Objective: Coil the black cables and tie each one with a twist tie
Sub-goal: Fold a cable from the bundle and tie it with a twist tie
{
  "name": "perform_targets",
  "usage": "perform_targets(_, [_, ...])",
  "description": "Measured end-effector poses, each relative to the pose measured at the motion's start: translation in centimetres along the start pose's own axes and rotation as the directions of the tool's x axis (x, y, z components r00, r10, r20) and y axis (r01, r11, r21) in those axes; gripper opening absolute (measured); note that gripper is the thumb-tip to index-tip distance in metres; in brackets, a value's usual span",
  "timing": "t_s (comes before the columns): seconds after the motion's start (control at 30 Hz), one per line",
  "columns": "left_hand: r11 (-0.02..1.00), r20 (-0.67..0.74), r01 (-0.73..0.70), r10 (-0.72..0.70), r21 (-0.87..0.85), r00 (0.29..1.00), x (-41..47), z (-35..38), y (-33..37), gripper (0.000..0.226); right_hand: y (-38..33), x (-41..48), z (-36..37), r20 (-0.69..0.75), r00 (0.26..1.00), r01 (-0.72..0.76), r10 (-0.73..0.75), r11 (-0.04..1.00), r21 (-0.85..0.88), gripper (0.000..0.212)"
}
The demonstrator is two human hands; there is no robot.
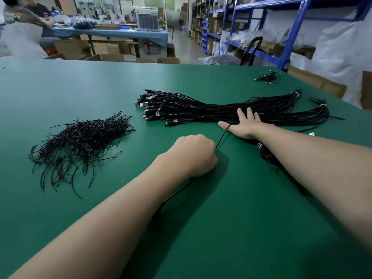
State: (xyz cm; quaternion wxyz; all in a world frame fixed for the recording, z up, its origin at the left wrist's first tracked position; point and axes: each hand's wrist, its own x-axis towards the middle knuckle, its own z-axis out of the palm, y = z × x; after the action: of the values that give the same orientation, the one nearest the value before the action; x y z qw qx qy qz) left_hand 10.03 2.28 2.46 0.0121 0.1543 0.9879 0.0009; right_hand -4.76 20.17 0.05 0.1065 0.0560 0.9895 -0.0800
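While my left hand (196,154) clenched one black cable (222,136) and my right hand (243,125) pressed flat, fingers spread, on the bundle (201,109) across the green table (60,87), a hard tug risked snagging neighbours. Counted: one cable drawn, one bundle, one twist tie heap (80,141).

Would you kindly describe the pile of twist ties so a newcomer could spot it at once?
Start at the green table. On its left side, apart from the cable bundle, lies the pile of twist ties. Its strands are short and plugless, unlike the bundle's long, connector-tipped ones.
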Motion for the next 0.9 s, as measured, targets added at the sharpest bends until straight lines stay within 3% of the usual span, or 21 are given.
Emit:
perform_targets(0.23, [0.923, 0.160, -0.110, 0.179, -0.368, 0.971, -1.0, -3.3, -1.5, 0.034, 0.1, 0.9, -0.1, 0.001, 1.000, 0.009, -0.009, 0.999, 0.043, 0.118])
perform_targets(0.37, [0.722, 0.106, -0.150, 0.296, -0.675, 0.949, -2.8, -7.0, -2.8, 0.034, -0.2, 1.3, -0.3, 0.000, 1.000, 0.009, -0.009, 0.999, 0.034, 0.115])
perform_targets(0.47, [0.570, -0.006, -0.226, 0.361, -0.790, 0.932, -4.1, -9.5, -3.5, 0.034, -0.3, 1.3, -0.5, -0.002, 1.000, -0.001, 0.001, 0.998, 0.062, 0.115])
perform_targets(0.57, [0.555, -0.066, -0.231, 0.300, -0.799, 0.952, -4.8, -10.8, -4.4, 0.036, -0.8, 0.6, -1.2, -0.010, 1.000, 0.017, -0.017, 1.000, 0.016, 0.118])
perform_targets(0.63, [0.570, -0.108, -0.201, 0.192, -0.796, 0.975, -5.1, -11.3, -5.3, 0.032, -1.8, -0.7, -2.6, -0.060, 0.996, 0.058, -0.065, 0.992, -0.110, 0.113])
perform_targets(0.77, [0.537, -0.226, -0.209, 0.035, -0.817, 0.974, -5.5, -12.2, -6.6, 0.029, -5.3, -6.3, -7.9, -0.173, 0.947, 0.208, -0.270, 0.929, -0.305, 0.064])
perform_targets(0.83, [0.539, -0.275, -0.253, 0.040, -0.803, 0.961, -5.7, -12.6, -6.6, 0.030, -6.1, -10.1, -9.3, -0.256, 0.898, 0.311, -0.358, 0.928, -0.206, 0.044])
perform_targets(0.9, [0.542, -0.312, -0.288, 0.051, -0.790, 0.949, -6.1, -13.0, -6.5, 0.030, -6.6, -14.6, -9.2, -0.247, 0.874, 0.453, -0.418, 0.885, 0.104, 0.058])
